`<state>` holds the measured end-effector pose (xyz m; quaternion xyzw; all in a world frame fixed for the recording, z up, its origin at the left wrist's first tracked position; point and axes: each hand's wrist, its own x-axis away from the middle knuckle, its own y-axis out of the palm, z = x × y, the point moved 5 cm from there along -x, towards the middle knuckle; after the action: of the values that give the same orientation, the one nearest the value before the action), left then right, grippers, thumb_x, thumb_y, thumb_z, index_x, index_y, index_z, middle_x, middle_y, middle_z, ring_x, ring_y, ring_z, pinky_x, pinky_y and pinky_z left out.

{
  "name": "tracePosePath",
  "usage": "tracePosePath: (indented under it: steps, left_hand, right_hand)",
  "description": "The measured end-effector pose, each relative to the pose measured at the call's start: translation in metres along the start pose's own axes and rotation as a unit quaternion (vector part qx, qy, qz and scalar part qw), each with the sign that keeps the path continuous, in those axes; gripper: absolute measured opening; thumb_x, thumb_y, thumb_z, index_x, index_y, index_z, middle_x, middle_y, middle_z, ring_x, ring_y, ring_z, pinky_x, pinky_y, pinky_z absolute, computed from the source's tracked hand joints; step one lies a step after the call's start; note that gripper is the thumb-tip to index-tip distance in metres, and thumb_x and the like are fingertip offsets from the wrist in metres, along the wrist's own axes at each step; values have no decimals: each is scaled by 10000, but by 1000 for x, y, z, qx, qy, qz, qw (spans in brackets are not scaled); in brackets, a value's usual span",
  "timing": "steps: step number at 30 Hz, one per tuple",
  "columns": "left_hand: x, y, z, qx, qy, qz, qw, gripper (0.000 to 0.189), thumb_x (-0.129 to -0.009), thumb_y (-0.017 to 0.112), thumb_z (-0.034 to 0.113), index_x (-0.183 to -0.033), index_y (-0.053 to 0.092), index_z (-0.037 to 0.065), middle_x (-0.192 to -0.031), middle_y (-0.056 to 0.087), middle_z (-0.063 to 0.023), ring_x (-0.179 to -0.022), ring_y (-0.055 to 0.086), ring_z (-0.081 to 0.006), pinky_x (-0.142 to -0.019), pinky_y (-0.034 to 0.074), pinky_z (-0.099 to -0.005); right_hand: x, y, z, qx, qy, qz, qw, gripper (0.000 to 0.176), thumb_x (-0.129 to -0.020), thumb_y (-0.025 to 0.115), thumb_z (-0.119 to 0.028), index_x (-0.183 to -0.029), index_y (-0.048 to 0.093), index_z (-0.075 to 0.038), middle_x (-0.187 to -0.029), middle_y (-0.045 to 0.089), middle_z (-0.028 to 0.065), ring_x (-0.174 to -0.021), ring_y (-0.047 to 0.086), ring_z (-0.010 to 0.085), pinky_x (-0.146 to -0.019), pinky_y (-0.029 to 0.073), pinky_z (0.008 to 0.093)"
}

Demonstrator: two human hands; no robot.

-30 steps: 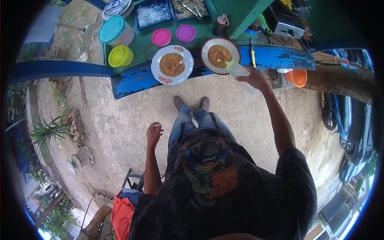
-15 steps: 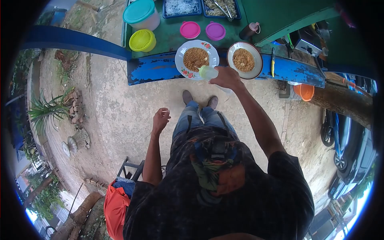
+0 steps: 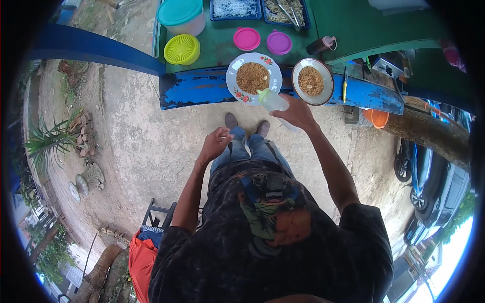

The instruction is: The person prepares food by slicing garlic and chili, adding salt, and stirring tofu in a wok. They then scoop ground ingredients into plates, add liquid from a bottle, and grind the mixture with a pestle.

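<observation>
My right hand (image 3: 298,112) is closed round a clear squeeze bottle (image 3: 273,101) with a pale green top. The bottle is tilted, its tip at the lower right rim of a white floral plate (image 3: 275,79). Brown crumbly or ground food (image 3: 251,77) lies on that plate, with a small pale piece in it. Just right of it, a brown-rimmed plate (image 3: 327,83) bears a similar brown heap (image 3: 310,81). My left hand (image 3: 216,143) hangs over the ground before my legs, fingers curled in. A small pale spot shows at its fingers; what it is I cannot make out.
On the green counter (image 3: 217,49) stand a teal-lidded tub (image 3: 181,17), a yellow container (image 3: 182,49), pink (image 3: 246,39) and purple (image 3: 279,42) lids, a dark bottle (image 3: 321,46) and blue food trays (image 3: 236,9) behind. A yellow-handled knife (image 3: 345,86) lies at the front edge.
My left hand has moved up and right, nearer my body's middle. My right hand and the squeeze bottle have shifted slightly right and down. The view has turned a little.
</observation>
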<state>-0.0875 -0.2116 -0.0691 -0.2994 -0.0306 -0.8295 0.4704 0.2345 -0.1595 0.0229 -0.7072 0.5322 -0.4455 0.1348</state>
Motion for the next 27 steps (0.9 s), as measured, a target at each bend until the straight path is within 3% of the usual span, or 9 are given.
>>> tracePosePath:
  steps: [4,6,8,10,12,14,20,23,27]
  left_hand:
    - [-15,31,84,116,12,-87,989,480,-982,711,255,-1333,540,-24,-1207,685,-153,-1123,666,-206,-906,549,-336]
    - [-19,39,104,202,0,-79,976,530,-983,716,265,-1363,504,-37,-1252,660,-160,-1147,648,-207,-923,541,-338]
    - [-21,28,122,225,94,29,969,607,-921,787,336,-1316,535,-50,-1121,716,-164,-1041,699,-225,-883,558,-358]
    - [-15,6,129,223,88,75,968,605,-902,808,318,-1312,543,-40,-1115,714,-170,-1047,703,-232,-866,564,-358]
    - [-2,-27,129,157,59,182,969,572,-907,802,294,-1301,552,-38,-1118,715,-177,-1031,713,-240,-849,574,-355]
    - [8,-57,129,164,38,242,956,527,-898,810,239,-1279,571,-36,-1101,722,-171,-996,723,-230,-838,584,-364]
    - [-23,-152,90,-10,116,468,876,583,-883,836,236,-1317,561,-40,-1163,692,-180,-1016,690,-268,-869,564,-373]
    - [-51,-184,71,-40,104,508,854,637,-891,825,292,-1364,540,-25,-1249,680,-209,-1138,676,-319,-960,553,-420]
    - [-65,-191,65,-64,114,511,849,657,-896,819,316,-1385,522,-7,-1325,644,-217,-1218,643,-346,-997,542,-450]
  right_hand:
    - [16,21,-7,-131,-1,39,991,778,-761,868,-374,-1410,576,-59,-1180,719,184,-1107,706,287,-951,545,393]
    - [19,29,-28,-167,-88,126,974,777,-751,883,-320,-1416,568,-72,-1182,697,209,-1065,705,354,-928,546,443]
    - [25,28,-78,-190,-129,122,966,791,-714,901,-198,-1420,561,-85,-1149,686,202,-1074,678,386,-949,540,463]
    - [22,40,-112,-158,-194,166,954,806,-692,906,-169,-1418,564,-98,-1176,680,186,-1115,653,375,-951,537,474]
    - [11,56,-134,-146,-167,114,968,857,-703,907,-172,-1466,521,-112,-1278,652,182,-1214,609,371,-1024,501,483]
    - [3,61,-161,-124,-280,126,944,897,-738,891,-189,-1519,458,-117,-1383,598,195,-1306,554,367,-1103,445,481]
    - [11,42,-106,-150,-176,151,961,782,-872,792,-271,-1541,423,-100,-1432,566,207,-1316,548,359,-1115,438,462]
    - [28,29,-42,-146,-77,174,971,666,-897,782,-205,-1486,493,-89,-1238,686,186,-1017,701,255,-796,587,371]
    - [65,9,31,-220,61,214,950,600,-891,768,-247,-1414,556,-45,-1121,728,166,-854,723,245,-800,579,382]
